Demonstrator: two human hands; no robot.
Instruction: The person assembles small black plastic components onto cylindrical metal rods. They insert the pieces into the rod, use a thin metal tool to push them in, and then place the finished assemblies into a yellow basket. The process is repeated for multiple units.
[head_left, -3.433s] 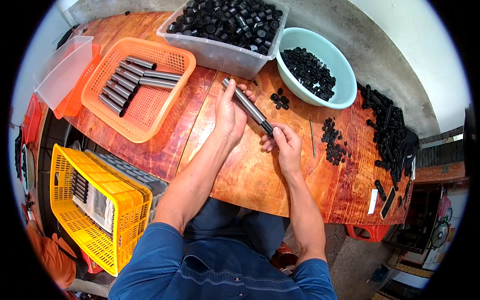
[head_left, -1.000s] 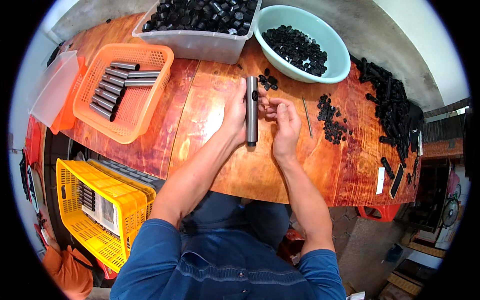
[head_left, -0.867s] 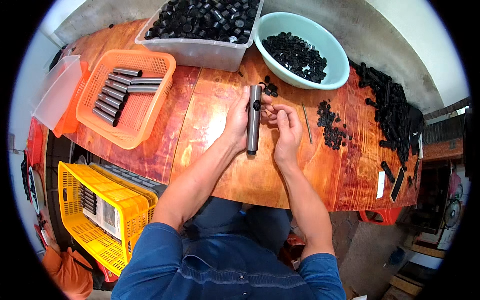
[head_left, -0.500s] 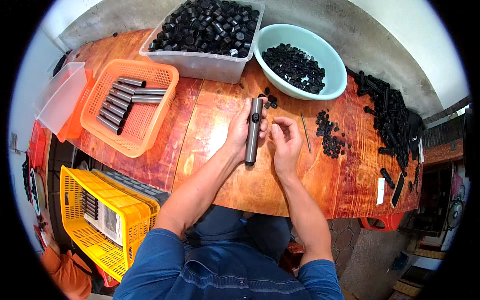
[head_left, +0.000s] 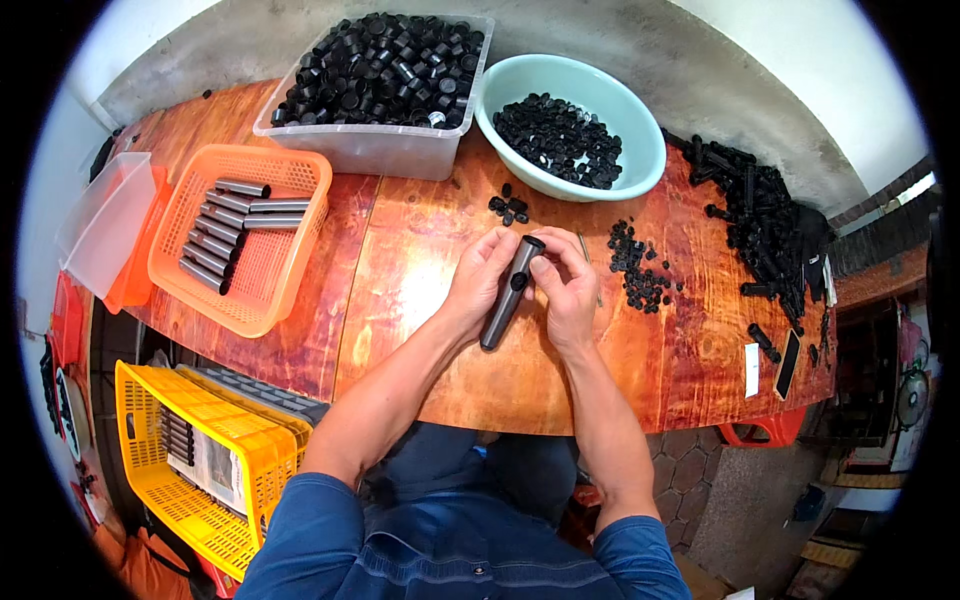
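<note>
Over the middle of the table, a dark grey metal tube (head_left: 502, 314) slants with its upper end away from me, leaning to the right. A round black fitting shows on its side, and its far end looks dark. My left hand (head_left: 473, 284) is closed around the tube from the left. On the right side, the thumb and fingers of my right hand (head_left: 570, 302) are closed on the upper part, near that far end. Just beyond my hands lie several small black caps (head_left: 510, 208). A thin metal rod (head_left: 584, 243) is partly hidden behind my right hand.
An orange basket (head_left: 262, 318) with similar tubes stands left. At the back are a clear bin (head_left: 375, 150) of black caps and a pale green basin (head_left: 655, 150) of small black parts. Loose small parts (head_left: 640, 270) and a black heap (head_left: 755, 215) lie right; a yellow crate (head_left: 190, 520) stands lower left.
My right hand has come in from beside the tube and now grips its upper part. The tube has tilted, its far end swinging right. The whole view has shifted slightly.
</note>
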